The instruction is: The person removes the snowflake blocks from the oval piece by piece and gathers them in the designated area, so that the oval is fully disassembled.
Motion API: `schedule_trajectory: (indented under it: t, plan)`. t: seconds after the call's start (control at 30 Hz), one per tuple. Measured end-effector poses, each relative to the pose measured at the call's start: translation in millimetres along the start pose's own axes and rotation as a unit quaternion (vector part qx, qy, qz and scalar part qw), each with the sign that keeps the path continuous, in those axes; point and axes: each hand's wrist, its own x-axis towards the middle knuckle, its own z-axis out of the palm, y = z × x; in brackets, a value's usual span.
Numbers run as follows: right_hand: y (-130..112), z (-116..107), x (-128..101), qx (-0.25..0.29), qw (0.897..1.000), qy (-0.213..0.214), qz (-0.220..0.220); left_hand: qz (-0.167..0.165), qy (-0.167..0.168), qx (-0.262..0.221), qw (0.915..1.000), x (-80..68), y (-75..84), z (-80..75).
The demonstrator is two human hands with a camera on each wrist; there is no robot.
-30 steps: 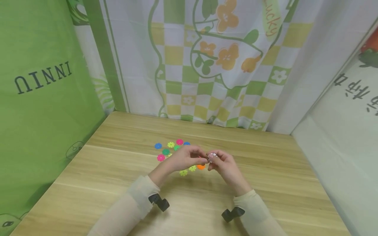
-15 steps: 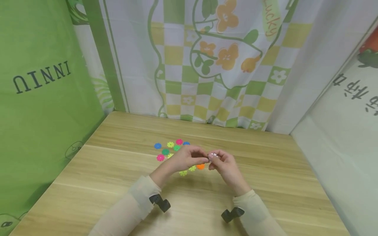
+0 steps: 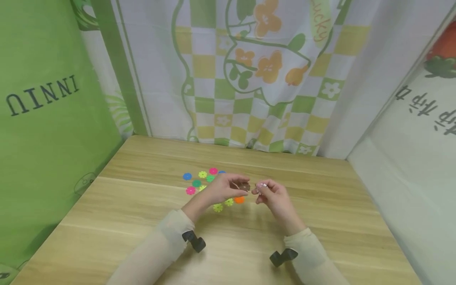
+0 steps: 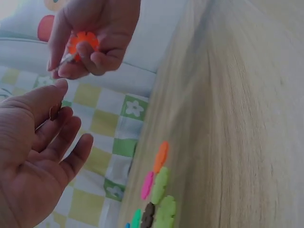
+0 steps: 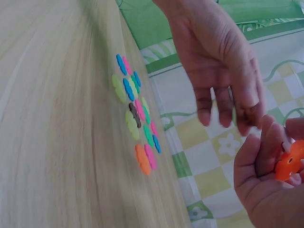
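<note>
Above the table my left hand [image 3: 221, 189] pinches a brown notched plastic disc [image 3: 244, 186] between thumb and fingers. In the left wrist view that brown disc [image 4: 54, 112] shows nearly edge-on. My right hand [image 3: 279, 200], a short gap to the right, holds a white notched disc [image 3: 263, 185] by its fingertips. An orange notched disc [image 4: 85, 42] sits against the white one within the right hand's fingers, and the curled fingers partly cover it. Between the two hands the held discs stand apart.
Several loose notched discs lie flat on the wooden table [image 3: 320, 213] below and left of my left hand, among them an orange disc [image 3: 240, 200], a pink disc [image 3: 190, 190] and a blue disc [image 3: 187, 176]. A patterned curtain [image 3: 249, 79] hangs behind the table.
My hands were together at the discs; now a gap parts them, the right hand shifted slightly right. The brown disc shows more plainly in my left hand. The head view has turned slightly.
</note>
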Motion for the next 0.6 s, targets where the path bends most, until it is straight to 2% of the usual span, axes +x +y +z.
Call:
schedule_trajectory:
  t: [0.13,0.3,0.43,0.6]
  plan:
    - [2,-5,0,-0.021,1.0,0.012,0.007,-0.047,0.006,0.06,0.9971,13.7,-14.4,1.2]
    - [2,-11,1,-0.049,0.998,0.033,0.018,-0.104,-0.014,0.139,0.9847,35.2,-33.3,4.4]
    - [5,-16,1,-0.061,0.997,0.04,0.016,-0.126,-0.045,0.177,0.9749,46.1,-45.1,8.5]
    - [7,-20,1,-0.049,0.998,0.045,0.02,-0.136,-0.067,0.206,0.9668,51.6,-47.6,14.0]
